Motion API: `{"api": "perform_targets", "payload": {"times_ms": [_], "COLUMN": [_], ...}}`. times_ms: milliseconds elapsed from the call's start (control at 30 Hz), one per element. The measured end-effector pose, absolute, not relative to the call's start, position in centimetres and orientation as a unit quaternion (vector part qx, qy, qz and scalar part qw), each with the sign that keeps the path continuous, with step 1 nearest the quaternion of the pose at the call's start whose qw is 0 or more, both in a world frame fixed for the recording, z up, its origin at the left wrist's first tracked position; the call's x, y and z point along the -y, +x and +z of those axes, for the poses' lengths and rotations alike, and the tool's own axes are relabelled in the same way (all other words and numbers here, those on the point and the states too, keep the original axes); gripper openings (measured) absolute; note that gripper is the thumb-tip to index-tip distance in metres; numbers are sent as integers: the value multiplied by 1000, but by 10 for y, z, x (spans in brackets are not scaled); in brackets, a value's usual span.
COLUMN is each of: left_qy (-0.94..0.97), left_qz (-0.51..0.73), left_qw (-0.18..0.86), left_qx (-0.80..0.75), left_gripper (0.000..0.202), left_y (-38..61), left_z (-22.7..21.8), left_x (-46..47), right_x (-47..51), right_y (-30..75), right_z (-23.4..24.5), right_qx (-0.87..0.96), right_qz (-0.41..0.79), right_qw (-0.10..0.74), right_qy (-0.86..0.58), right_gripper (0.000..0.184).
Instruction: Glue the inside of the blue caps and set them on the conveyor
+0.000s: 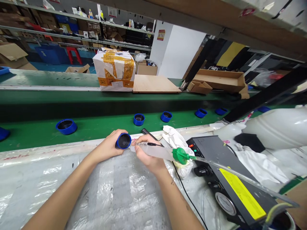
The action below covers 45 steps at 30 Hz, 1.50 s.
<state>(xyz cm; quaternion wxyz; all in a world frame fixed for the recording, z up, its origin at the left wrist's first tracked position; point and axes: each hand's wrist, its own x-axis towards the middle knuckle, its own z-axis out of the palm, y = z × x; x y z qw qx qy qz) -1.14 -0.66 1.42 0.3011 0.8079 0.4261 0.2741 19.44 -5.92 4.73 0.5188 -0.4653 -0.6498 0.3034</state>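
**Around you:** A green conveyor belt (pixel 96 131) runs along the far edge of the bench (pixel 115 191), which is covered in clear plastic sheeting. A row of blue cups (pixel 139 119) stands on the belt, spaced well apart. Farther off are a carton wrapped in yellow tape (pixel 114 70), a wooden board (pixel 155 84) and loaded shelves (pixel 79 35).

**In the way:** To the right of your right hand lie a crumpled white cloth (pixel 174 139) and a black control box (pixel 211 153) with a yellow label. A clear hose (pixel 223 167) runs across the box, and a black cable (pixel 189 198) trails over the plastic toward the near edge.

**Left hand (pixel 107 147):** Your fingers are closed around the blue cup (pixel 123 141), with its dark open end turned toward your right hand.

**Right hand (pixel 150 156):** Your fingers are curled around a translucent syringe (pixel 155 151) with a green fitting (pixel 181 155), and its tip points at the cup.

**Blue cup:** It is in your left hand, above the far edge of the bench and just beside the syringe tip. You cannot tell whether they touch.

**Room:** The plastic-covered bench is open in front of you and toward the near edge. The belt lies just beyond your hands.
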Motion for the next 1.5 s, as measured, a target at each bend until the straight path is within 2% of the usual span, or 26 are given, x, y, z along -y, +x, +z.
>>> {"api": "perform_targets", "payload": {"times_ms": [1500], "left_qy": [832], "left_qz": [259], "left_qw": [298], "left_qx": [-390], "left_gripper": [45], "left_y": [-14], "left_z": [20], "left_x": [6], "right_x": [67], "right_y": [167], "right_z": [42], "right_qx": [584], "right_qz": [358], "right_qw": [599], "right_qy": [-415], "right_gripper": [6]}}
